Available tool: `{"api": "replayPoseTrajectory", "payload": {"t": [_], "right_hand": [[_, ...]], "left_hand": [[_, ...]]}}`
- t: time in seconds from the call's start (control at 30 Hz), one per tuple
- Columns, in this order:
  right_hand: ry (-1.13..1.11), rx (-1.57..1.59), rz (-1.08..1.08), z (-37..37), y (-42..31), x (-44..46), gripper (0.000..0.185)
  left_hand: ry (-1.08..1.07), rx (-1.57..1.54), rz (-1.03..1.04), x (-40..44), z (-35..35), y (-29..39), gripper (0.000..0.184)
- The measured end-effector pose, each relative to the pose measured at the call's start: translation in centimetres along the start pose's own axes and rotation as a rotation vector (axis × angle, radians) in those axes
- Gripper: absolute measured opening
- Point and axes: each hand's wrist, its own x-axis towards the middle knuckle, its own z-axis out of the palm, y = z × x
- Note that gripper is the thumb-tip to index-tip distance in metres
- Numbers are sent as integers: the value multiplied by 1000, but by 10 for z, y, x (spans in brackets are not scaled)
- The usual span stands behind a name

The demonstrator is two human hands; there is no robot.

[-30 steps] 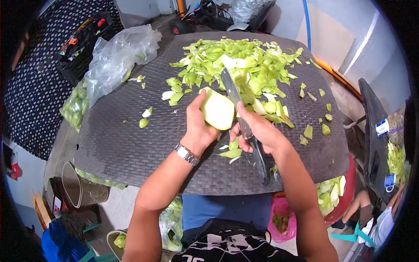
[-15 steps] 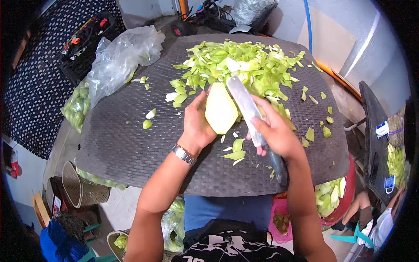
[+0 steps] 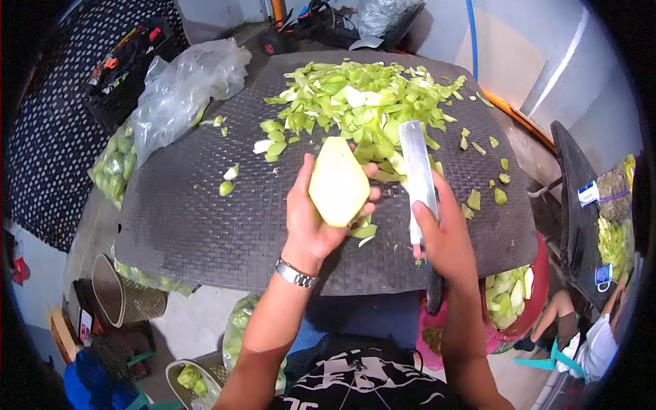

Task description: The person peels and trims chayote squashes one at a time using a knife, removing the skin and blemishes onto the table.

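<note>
A peeled vegetable (image 3: pixel 338 183) was cradled in the left hand's (image 3: pixel 311 224) curled fingers above the woven table (image 3: pixel 184 236). A knife (image 3: pixel 419 164) was gripped in the right hand (image 3: pixel 445 236) — its blade held apart from the vegetable.

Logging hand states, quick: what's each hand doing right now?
Left hand: holding the peeled vegetable, fingers curled around it.
Right hand: closed on the knife, blade pointing away from the person.
</note>
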Motion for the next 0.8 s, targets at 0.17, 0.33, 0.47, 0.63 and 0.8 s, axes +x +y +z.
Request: {"api": "replayPoseTrajectory", "payload": {"t": [0.17,0.33,0.47,0.63,0.8], "right_hand": [[-202,-94,111,1,-15,-81,76],[-223,-170,29,6,16,-120,71],[-234,-212,17,1,18,-135,71],[-224,-178,-34,1,25,-136,72],[-237,-105,14,2,33,-140,74]], "left_hand": [[314,107,225,-23,28,-36,64],[281,227,207,-39,34,-59,63],[297,279,200,-48,39,-70,66],[323,375,192,-50,48,-73,65],[338,373,142,-52,50,-71,63]]}}
